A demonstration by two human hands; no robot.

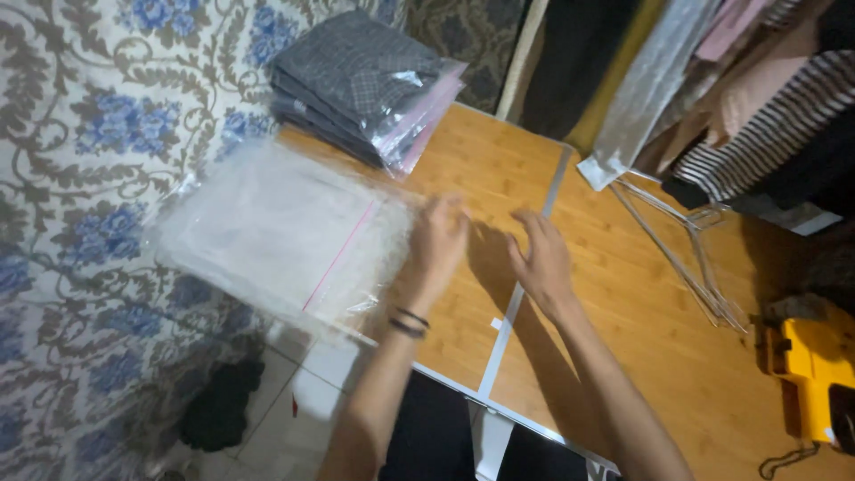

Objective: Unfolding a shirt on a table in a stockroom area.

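Observation:
My left hand rests at the right edge of a stack of clear plastic bags with a pink seal strip, lying at the left end of a wooden folding table. It touches the bags; blur hides whether it grips one. My right hand hovers flat over the table's middle seam, fingers apart, holding nothing. Two dark bands circle my left wrist.
A pile of folded grey garments in clear bags sits at the table's far corner. Wire hangers lie at the right, a yellow tool at the near right, hanging clothes beyond. A floral cloth covers the left.

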